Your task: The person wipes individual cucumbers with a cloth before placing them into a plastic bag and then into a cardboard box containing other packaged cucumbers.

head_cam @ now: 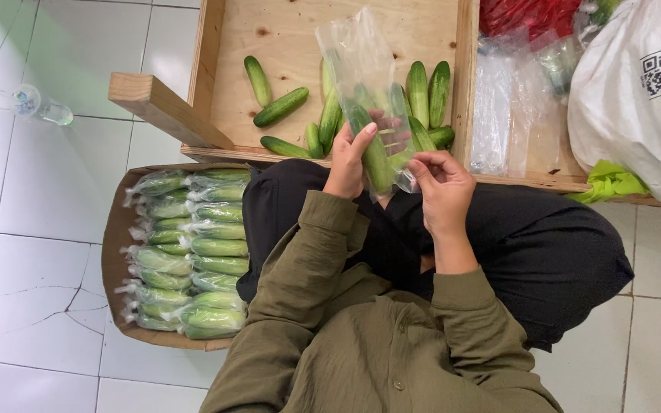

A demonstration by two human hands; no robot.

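Observation:
My left hand (348, 162) grips a green cucumber (374, 153) that sits inside a clear plastic bag (357, 53); the bag's loose end stands up over the crate. My right hand (443, 186) pinches the bag's lower edge beside the cucumber. Both hands are above my lap in black trousers. Behind them a wooden crate (284, 30) holds several loose cucumbers (281, 107), some hidden by the bag. To my left a cardboard box (112, 252) is packed with rows of bagged cucumbers (208, 248).
A stack of clear bags (514, 115) lies right of the crate, with a white sack (636, 99), red-filled bag (529, 15) and green cloth (610, 183). A wooden beam (162, 107) juts from the crate's left. A plastic bottle (40, 107) lies on the white tile floor.

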